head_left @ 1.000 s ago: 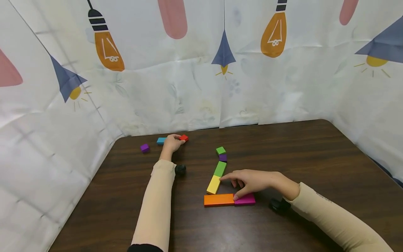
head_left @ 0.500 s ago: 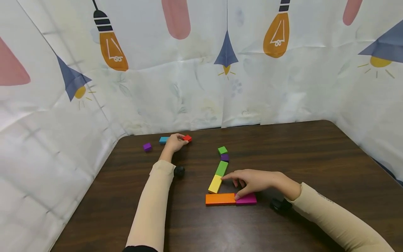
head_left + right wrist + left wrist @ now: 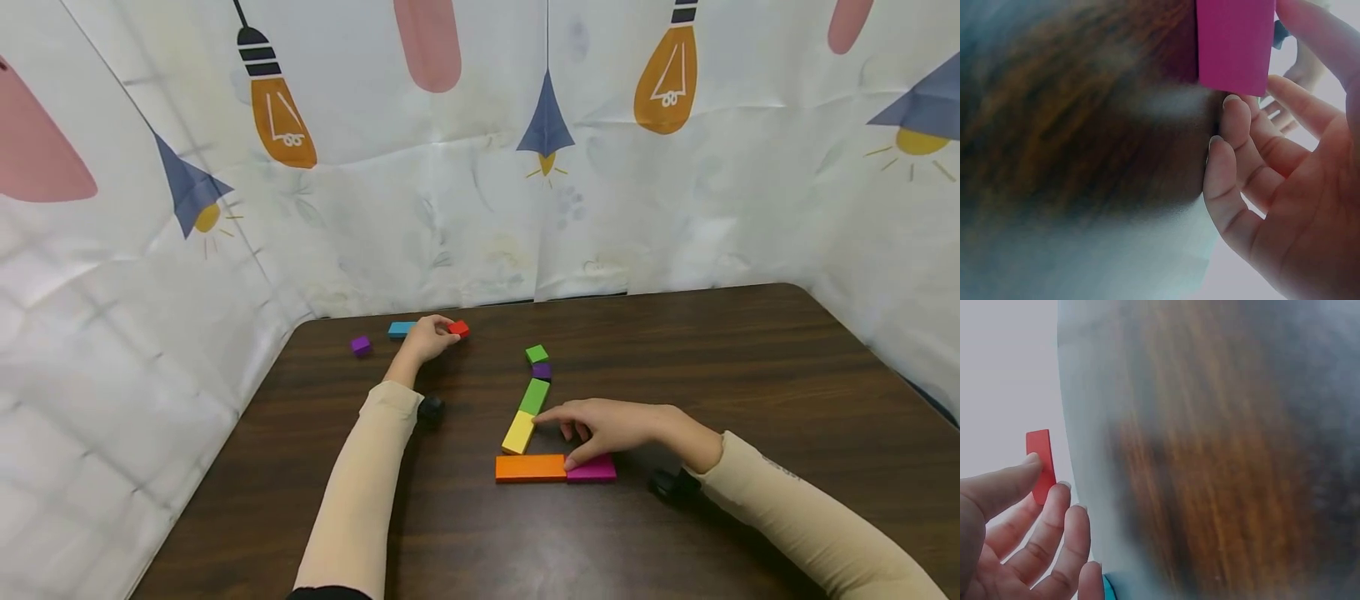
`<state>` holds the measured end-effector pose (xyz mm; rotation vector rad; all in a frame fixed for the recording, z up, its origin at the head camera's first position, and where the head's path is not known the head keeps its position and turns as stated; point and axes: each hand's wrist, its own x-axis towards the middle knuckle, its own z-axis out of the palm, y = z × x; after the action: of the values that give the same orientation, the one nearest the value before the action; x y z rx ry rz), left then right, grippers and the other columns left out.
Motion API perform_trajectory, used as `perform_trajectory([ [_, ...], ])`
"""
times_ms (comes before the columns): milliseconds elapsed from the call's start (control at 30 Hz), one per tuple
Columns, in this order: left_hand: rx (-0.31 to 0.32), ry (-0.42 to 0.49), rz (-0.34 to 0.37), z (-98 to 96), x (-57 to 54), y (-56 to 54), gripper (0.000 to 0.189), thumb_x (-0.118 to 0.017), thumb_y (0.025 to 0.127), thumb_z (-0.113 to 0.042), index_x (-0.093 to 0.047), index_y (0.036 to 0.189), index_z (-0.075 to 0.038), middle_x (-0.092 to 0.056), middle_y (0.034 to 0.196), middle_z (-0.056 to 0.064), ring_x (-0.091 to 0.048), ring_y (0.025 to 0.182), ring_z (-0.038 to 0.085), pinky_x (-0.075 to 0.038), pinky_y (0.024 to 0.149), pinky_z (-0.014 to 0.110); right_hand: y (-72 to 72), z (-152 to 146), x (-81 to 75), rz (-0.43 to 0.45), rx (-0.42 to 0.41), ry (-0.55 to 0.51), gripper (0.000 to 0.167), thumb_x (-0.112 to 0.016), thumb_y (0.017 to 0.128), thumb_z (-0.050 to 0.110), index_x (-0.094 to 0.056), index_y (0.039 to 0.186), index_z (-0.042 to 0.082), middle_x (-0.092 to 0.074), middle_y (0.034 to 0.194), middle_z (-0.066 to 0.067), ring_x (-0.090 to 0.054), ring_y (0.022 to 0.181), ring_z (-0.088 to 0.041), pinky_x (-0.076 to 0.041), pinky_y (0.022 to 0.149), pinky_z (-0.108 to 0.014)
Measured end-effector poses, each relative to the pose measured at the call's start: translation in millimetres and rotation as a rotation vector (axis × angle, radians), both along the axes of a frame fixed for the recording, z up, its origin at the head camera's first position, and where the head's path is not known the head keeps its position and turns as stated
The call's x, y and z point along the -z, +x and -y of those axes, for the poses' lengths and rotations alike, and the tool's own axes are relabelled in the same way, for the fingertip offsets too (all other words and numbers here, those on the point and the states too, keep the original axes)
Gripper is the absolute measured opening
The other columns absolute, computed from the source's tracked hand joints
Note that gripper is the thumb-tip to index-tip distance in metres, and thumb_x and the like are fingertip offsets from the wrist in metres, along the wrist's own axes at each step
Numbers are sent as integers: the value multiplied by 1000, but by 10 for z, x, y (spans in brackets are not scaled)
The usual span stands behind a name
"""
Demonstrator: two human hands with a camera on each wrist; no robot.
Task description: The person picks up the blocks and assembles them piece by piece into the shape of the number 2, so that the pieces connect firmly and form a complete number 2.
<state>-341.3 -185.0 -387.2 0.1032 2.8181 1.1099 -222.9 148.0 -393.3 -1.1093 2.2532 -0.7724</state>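
At the far edge of the table, my left hand (image 3: 427, 340) pinches a red block (image 3: 460, 328) between thumb and fingers; the left wrist view also shows the red block (image 3: 1040, 465) by the thumb tip. A blue block (image 3: 402, 330) lies beside that hand, partly hidden by it. My right hand (image 3: 611, 427) is spread over the layout, index fingertip at a yellow block (image 3: 518, 432) and thumb on a magenta block (image 3: 592, 468) where it meets an orange block (image 3: 530, 468). From the yellow block, a green block (image 3: 535, 396), a dark purple block (image 3: 542, 372) and a small green block (image 3: 537, 354) run away from me.
A loose purple cube (image 3: 361, 345) sits near the far left of the dark wooden table (image 3: 735, 358). A white cloth (image 3: 450, 200) printed with lamps and bulbs hangs behind and beside the table.
The head view has turned slightly, so everything appears a little further right. Both hands keep the same places relative to the blocks.
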Motion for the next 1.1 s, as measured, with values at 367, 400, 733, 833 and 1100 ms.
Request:
perform_trajectory([
  [367,31,-57,1,-137,24,79,40,-65,103,-18,-59,138,0,-66,118,19,-63,102,33,-50,89,44,2,-2,-12,9,1,4,66,-78,94,29,-50,152,15,-53,101,3,-48,80,-10,-42,72,-26],
  [400,32,-55,-3,-146,23,87,40,-65,102,-18,-60,138,-1,-67,117,19,-63,101,32,-50,88,44,1,0,-11,10,1,3,66,-78,94,29,-50,152,15,-53,101,3,-48,80,-10,-42,72,-26],
  [733,68,-46,-23,-225,33,140,37,-67,101,-18,-62,134,-1,-69,111,17,-64,94,30,-51,83,41,-334,-131,526,-11,-65,-67,71,-75,91,53,-47,153,34,-55,102,8,-51,79,-9,-45,67,-26],
  [833,75,-36,-29,-252,28,146,38,-68,101,-18,-62,135,-1,-69,110,17,-64,92,29,-51,81,39,-430,-149,671,-9,-62,-63,71,-74,89,58,-45,152,41,-57,104,8,-54,79,-10,-47,67,-27],
  [1100,105,-7,-33,-343,9,155,37,-68,100,-16,-63,134,-1,-70,108,16,-64,89,28,-50,77,36,-487,-152,746,-20,-51,-30,72,-75,87,60,-44,151,47,-59,105,8,-57,80,-12,-49,69,-27],
])
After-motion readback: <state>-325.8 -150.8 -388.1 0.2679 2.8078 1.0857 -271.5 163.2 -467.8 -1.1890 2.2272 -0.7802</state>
